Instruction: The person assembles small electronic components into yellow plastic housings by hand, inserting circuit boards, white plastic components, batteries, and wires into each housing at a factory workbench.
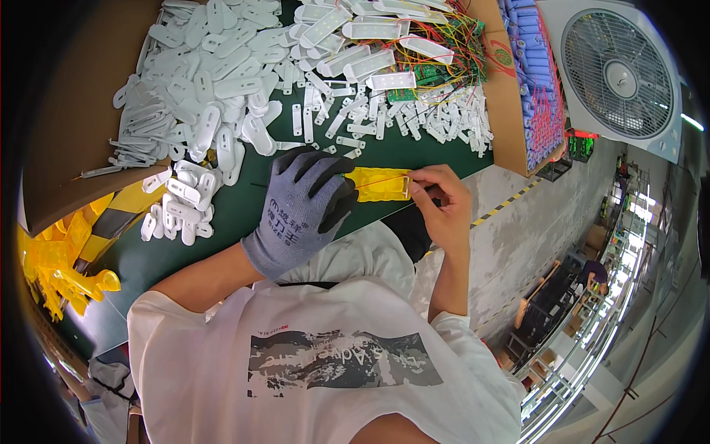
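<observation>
A translucent yellow plastic housing (383,194) is held level between my hands above the near edge of the green table (248,194). My left hand (299,203), in a grey-blue work glove with dark fingers, is closed around the housing's left end and hides it. A thin red wire (379,181) runs along the top of the housing. At its right end, my bare right hand (447,203) pinches the edge with thumb and fingers, by a small pale piece. Whether that piece belongs to the housing, I cannot tell.
White plastic shells (203,81) cover the far left, with a smaller pile (185,200) nearer. Beyond my hands lie white trays (377,29), wired green circuit boards (429,74) and white strips (436,118). A cardboard box (510,137) holds blue cylinders (529,66); a fan (621,78) stands right. Yellow parts (66,255) lie left.
</observation>
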`<state>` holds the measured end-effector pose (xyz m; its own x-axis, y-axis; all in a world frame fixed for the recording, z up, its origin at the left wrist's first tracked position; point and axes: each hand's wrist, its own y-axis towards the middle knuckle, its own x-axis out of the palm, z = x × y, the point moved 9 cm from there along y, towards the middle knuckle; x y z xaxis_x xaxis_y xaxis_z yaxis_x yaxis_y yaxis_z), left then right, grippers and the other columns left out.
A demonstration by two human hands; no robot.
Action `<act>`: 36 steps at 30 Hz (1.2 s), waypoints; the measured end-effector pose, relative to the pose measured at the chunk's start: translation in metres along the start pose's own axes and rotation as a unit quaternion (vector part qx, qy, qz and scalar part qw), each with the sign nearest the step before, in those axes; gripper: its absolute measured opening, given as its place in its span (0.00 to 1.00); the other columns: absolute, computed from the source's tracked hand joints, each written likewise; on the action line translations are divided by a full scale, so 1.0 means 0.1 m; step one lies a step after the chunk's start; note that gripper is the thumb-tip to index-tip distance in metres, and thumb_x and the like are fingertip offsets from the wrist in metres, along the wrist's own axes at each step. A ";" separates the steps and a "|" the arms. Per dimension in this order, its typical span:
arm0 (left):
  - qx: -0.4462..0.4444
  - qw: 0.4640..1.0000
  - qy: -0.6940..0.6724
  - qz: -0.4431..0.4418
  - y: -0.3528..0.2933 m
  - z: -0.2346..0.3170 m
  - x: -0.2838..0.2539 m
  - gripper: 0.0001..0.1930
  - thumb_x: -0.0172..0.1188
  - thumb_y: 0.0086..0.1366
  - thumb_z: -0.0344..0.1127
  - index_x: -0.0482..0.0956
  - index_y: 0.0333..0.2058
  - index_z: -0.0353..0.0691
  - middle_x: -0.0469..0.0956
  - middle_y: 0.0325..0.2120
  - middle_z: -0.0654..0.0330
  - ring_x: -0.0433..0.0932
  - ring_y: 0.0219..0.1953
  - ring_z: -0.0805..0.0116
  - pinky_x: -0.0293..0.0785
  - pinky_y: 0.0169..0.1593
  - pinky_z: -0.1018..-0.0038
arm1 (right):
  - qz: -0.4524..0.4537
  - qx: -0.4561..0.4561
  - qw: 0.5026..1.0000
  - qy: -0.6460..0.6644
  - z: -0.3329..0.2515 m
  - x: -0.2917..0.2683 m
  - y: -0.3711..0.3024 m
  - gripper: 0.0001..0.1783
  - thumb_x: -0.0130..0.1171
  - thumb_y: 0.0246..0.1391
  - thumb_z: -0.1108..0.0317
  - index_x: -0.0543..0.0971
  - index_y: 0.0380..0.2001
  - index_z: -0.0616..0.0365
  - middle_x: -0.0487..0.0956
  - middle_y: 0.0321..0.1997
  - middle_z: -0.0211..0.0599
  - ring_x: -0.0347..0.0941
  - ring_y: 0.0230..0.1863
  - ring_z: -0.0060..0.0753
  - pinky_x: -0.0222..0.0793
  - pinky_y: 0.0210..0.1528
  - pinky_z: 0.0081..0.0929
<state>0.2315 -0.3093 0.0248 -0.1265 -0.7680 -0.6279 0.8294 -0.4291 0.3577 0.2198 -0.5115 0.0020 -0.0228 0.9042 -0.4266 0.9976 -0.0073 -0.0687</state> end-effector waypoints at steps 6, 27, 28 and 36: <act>-0.014 1.000 -0.002 -0.001 -0.03 -0.04 0.00 0.18 0.67 0.42 0.29 0.72 0.33 0.46 0.75 0.42 0.61 0.72 0.44 0.57 0.64 0.48 0.59 | -0.022 0.038 0.999 -0.025 -0.01 0.01 0.05 0.10 0.64 0.46 0.79 0.79 0.35 0.60 0.77 0.34 0.31 0.74 0.30 0.15 0.66 0.26 0.12; 0.007 1.000 -0.009 -0.003 -0.08 -0.05 0.04 0.18 0.66 0.47 0.33 0.73 0.39 0.43 0.72 0.45 0.60 0.70 0.47 0.57 0.64 0.52 0.56 | -0.057 -0.104 0.982 -0.148 -0.34 0.06 -0.01 0.13 0.66 0.41 0.79 0.82 0.34 0.56 0.74 0.34 0.31 0.72 0.28 0.21 0.66 0.26 0.17; 0.006 1.000 -0.009 -0.003 -0.08 -0.05 0.04 0.18 0.66 0.47 0.33 0.73 0.39 0.43 0.72 0.45 0.60 0.70 0.47 0.57 0.64 0.52 0.56 | -0.057 -0.137 0.977 -0.151 -0.41 0.12 -0.02 0.13 0.67 0.39 0.78 0.82 0.32 0.56 0.74 0.34 0.32 0.72 0.27 0.23 0.67 0.27 0.18; 0.014 1.000 0.011 -0.003 -0.08 -0.03 0.04 0.18 0.66 0.48 0.33 0.72 0.38 0.43 0.72 0.43 0.60 0.71 0.44 0.58 0.64 0.49 0.58 | -0.040 -0.193 0.967 -0.162 -0.43 0.20 -0.04 0.10 0.67 0.38 0.80 0.81 0.28 0.58 0.74 0.34 0.33 0.72 0.28 0.27 0.68 0.28 0.20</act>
<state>0.2263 -0.3071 0.0173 -0.1202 -0.7551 -0.6446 0.8126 -0.4478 0.3731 0.2178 -0.4748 0.0322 -0.0573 0.7142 -0.6976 0.9403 0.2734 0.2026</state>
